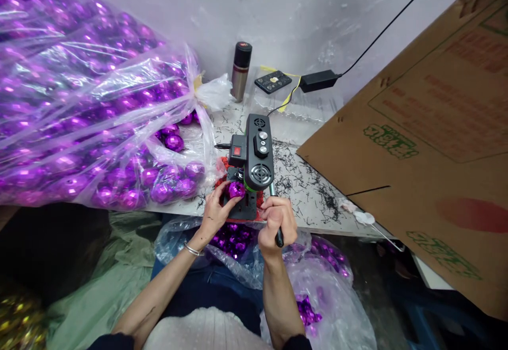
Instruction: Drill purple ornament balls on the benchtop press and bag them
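Observation:
A shiny purple faceted ball [236,189] is held between the thumb and fingers of my left hand [216,210], at the left side of a small black machine [260,152]. The machine has round vents, silver knobs and a red switch [237,150] on a side box. Its dark base plate [244,210] lies under the ball. My right hand [280,220] is closed around the black-gripped lever [279,238] at the machine's right. The ball's underside is hidden.
Left, a large clear bag [99,101] bulges with purple balls. A thermos [241,72], a black phone-like slab [273,81] and a power adapter [318,80] sit behind. Black scraps [293,175] litter the table. A cardboard box [428,144] leans right; an open bag [234,241] hangs at my lap.

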{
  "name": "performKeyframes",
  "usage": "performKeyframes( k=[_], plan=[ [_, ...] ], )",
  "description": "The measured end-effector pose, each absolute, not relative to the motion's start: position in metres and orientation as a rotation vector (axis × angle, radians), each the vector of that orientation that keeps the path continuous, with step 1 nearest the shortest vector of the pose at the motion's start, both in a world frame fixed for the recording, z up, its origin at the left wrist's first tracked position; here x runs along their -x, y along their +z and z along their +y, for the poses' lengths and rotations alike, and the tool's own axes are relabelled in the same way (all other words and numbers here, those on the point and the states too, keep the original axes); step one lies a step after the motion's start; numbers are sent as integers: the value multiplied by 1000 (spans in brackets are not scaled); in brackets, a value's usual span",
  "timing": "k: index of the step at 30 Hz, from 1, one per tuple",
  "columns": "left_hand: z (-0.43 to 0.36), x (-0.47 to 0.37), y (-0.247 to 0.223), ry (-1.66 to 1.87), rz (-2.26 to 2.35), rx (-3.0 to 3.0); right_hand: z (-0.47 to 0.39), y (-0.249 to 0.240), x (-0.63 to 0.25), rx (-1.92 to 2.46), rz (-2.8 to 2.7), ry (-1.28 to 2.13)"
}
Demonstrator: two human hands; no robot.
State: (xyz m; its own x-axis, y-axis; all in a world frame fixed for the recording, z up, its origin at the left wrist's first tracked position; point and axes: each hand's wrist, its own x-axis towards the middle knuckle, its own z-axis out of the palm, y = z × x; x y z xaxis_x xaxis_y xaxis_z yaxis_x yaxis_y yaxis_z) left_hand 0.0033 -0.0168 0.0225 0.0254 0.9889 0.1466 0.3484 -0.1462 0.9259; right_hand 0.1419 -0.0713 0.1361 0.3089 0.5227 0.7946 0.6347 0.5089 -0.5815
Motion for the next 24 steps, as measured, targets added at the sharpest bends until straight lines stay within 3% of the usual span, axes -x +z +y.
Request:
performKeyframes(
  k=[24],
  plan=[
    [-4,-2,15,1044,1155,-1825,-72,132,-143,1117,-1342,-121]
  ],
)
